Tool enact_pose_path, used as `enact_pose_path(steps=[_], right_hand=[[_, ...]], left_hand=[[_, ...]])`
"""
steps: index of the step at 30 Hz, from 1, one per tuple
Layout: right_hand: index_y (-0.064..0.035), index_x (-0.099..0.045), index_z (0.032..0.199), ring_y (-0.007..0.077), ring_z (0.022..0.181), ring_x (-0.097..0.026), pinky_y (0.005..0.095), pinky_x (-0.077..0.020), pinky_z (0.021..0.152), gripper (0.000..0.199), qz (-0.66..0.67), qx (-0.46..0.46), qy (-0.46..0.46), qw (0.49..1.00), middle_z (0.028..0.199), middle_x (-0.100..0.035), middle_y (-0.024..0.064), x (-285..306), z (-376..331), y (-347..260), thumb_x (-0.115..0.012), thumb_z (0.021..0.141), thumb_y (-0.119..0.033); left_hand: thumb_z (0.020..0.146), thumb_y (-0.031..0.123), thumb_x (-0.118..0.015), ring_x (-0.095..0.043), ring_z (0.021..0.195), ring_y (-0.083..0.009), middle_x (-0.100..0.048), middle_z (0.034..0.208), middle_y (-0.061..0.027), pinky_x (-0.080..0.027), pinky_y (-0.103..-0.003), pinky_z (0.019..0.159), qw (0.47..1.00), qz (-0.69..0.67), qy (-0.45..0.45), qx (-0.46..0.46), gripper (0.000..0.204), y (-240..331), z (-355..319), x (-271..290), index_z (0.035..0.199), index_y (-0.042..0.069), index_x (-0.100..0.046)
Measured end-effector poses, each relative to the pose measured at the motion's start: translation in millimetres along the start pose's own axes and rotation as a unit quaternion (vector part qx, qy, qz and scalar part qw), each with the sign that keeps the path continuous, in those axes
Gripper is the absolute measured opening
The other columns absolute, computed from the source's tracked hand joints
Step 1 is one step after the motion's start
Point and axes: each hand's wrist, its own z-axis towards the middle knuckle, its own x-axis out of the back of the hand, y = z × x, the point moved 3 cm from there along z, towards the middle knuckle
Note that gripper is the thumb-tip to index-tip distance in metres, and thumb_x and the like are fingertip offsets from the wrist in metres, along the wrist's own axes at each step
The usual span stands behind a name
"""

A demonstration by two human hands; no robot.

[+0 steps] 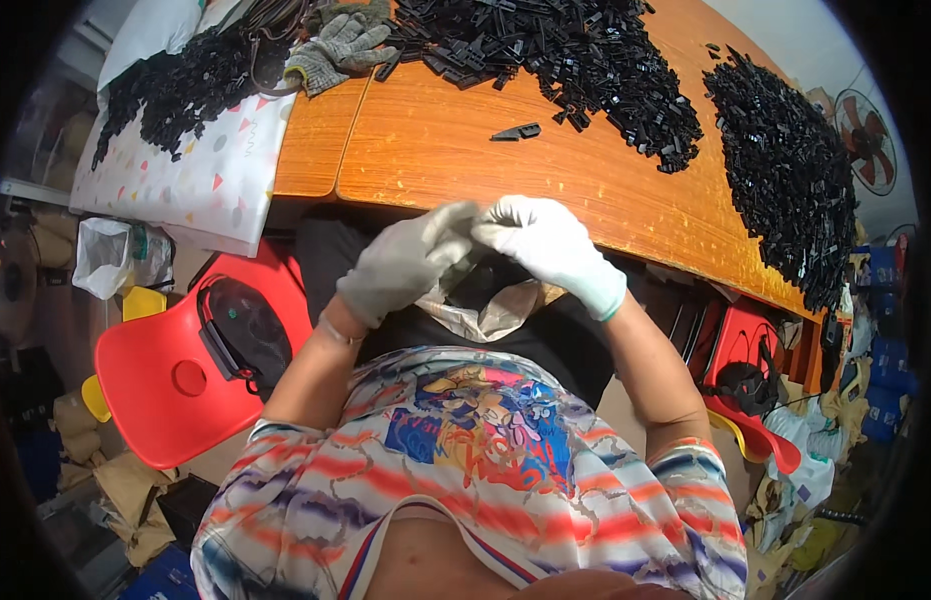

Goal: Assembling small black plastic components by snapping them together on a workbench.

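Your left hand (400, 262) and right hand (550, 245), gloved, meet fingertips curled together above the open bag (485, 305) in your lap; any held piece is hidden. Risk: loosened pinch drops it beside the bag.

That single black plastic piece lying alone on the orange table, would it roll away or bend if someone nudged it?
The lone black piece looks flat and angular, so it would probably slide on the smooth wooden table rather than roll. It seems small and thin, likely light. Its crisp shape suggests stiff plastic, though that is hard to confirm.
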Motion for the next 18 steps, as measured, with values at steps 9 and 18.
enact_pose_path(steps=[9, 18], right_hand=[[-0.0114, -0.07, 0.092, 0.0269, 0.083, -0.066, 0.0355, -0.0505, 0.074, 0.018, -0.187, 0.065, 0.391, 0.899, 0.092, -0.068, 0.0104, 88, 38, 57, -0.062, 0.086, -0.027], [-0.012, -0.068, 0.094, 0.0316, 0.086, -0.064, 0.0408, -0.0501, 0.075, 0.018, -0.365, 0.054, 0.369, 0.853, 0.093, -0.066, 0.0128, 96, 81, 48, -0.067, 0.081, -0.025]], left_hand=[[0.089, 0.023, -0.056, -0.065, 0.089, -0.0323, -0.068, 0.097, -0.0132, -0.05, -0.041, 0.076, 0.967, 0.217, 0.135, -0.006, 0.028, 21, 39, 6, 0.113, 0.008, -0.061], [0.089, 0.026, -0.056, -0.065, 0.08, -0.0355, -0.067, 0.083, -0.0155, -0.05, -0.048, 0.072, 0.949, 0.288, 0.124, 0.017, 0.022, 5, 129, -16, 0.101, 0.009, -0.062]])
